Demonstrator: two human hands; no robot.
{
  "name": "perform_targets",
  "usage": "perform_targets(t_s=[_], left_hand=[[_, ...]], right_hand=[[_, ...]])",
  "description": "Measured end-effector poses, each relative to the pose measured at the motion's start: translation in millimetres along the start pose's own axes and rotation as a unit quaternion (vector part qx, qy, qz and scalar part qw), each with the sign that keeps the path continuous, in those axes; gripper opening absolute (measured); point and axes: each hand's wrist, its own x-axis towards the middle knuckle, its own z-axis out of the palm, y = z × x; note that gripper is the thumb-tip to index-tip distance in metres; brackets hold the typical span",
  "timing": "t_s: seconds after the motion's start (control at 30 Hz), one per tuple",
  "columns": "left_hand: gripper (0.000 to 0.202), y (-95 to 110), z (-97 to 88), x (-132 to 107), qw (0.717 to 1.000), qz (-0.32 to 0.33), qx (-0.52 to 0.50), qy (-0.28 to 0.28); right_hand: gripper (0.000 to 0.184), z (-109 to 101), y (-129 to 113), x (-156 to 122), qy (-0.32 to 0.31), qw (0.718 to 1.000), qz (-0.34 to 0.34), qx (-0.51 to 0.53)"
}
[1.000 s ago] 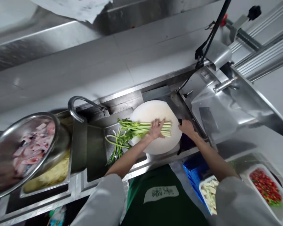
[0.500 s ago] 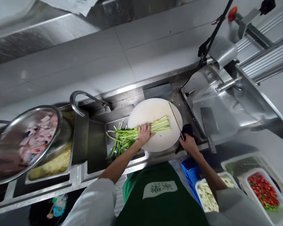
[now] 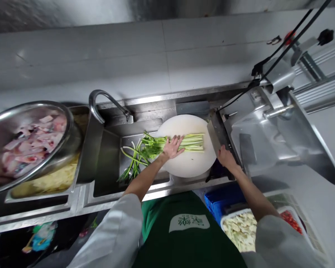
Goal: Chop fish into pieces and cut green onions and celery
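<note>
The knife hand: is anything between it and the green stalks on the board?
Nothing visible. The right hand holds a cleaver at the board's right edge; only bare board separates it from the stalks under the left hand.

Left hand (image 3: 173,146) lies flat, fingers spread; right hand (image 3: 225,157) curled closed.

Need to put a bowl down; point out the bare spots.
Bare: the cutting board strip nearer the person than the green stalks, and the sink floor left of the trailing leaves. Crowded: the left hand pins the stalks; right hand holds the cleaver.
</note>
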Motion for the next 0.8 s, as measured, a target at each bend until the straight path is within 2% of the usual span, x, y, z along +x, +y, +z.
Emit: perform_targets(t_s=[0.1, 0.17, 0.2, 0.3, 0.4, 0.47, 0.57, 0.63, 0.73, 0.8], left_hand=[[0.072, -14.9, -7.0, 14.6, 0.997, 0.080, -0.011, -0.019], [0.062, -10.9, -6.4, 12.1, 0.994, 0.105, -0.014, -0.011], [0.057, -4.8, -4.0, 7.4, 0.995, 0.098, -0.017, 0.004], [0.047, 22.9, 8.7, -11.7, 0.997, 0.008, -0.033, 0.074], [0.039, 47.1, 20.6, -23.3, 0.984, -0.100, -0.059, 0.138], [0.035, 53.5, 23.8, -24.3, 0.970, -0.152, -0.080, 0.174], [0.032, 52.8, 22.8, -24.8, 0.940, -0.229, -0.101, 0.232], [0.033, 54.2, 21.3, -27.8, 0.933, -0.238, -0.119, 0.242], [0.034, 67.0, 21.8, -33.8, 0.950, -0.191, -0.148, 0.200], [0.033, 78.5, 23.7, -37.6, 0.953, -0.191, -0.153, 0.176]], right_hand=[[0.038, -9.1, 2.2, -5.2, -0.007, 1.000, 0.012, 0.014], [0.039, -14.5, 2.7, -8.7, -0.012, 1.000, 0.022, 0.016], [0.039, -16.9, 2.7, -9.7, -0.016, 0.999, 0.027, 0.016], [0.040, -22.6, 5.1, -8.4, -0.039, 0.999, 0.023, 0.018], [0.038, -29.0, 15.1, -1.2, -0.035, 0.999, -0.004, -0.026], [0.035, -35.5, 25.2, 5.2, -0.016, 0.996, -0.023, -0.085], [0.035, -48.2, 40.3, 13.9, 0.004, 0.986, -0.058, -0.157], [0.037, -56.6, 47.4, 17.4, 0.018, 0.978, -0.092, -0.187], [0.037, -66.0, 52.1, 16.5, 0.037, 0.966, -0.147, -0.208], [0.035, -69.1, 52.9, 11.5, 0.039, 0.959, -0.181, -0.214]])
